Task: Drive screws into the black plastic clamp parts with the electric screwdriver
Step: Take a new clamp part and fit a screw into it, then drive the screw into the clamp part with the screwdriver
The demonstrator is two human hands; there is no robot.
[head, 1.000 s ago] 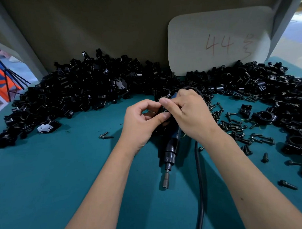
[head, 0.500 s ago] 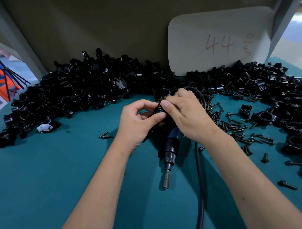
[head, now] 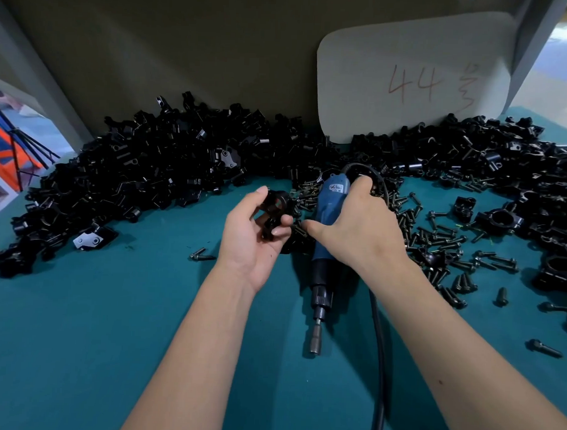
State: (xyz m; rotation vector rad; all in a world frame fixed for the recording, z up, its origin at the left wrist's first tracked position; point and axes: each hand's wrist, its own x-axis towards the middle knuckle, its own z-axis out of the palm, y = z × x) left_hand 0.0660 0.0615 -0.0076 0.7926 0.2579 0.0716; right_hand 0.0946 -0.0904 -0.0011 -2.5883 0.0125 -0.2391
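Holding a clamp, reaching for the driver

Left hand, palm up, pinches a black clamp part between thumb and fingers near the bench's middle. Right hand lies palm-down over the electric screwdriver, fingers curled around its blue body, bit pointing toward the near edge.

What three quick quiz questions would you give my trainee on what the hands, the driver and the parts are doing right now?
1. True or false: the electric screwdriver lies on the teal table with its bit pointing toward the person.
2. What does the left hand hold? A) a loose screw B) a black clamp part C) the power cord
3. Fill in: the right hand rests on the screwdriver's ____ body.

Key:
1. True.
2. B; the fingers curl round it, above the table.
3. Blue; the loose screws lie just right of that hand.
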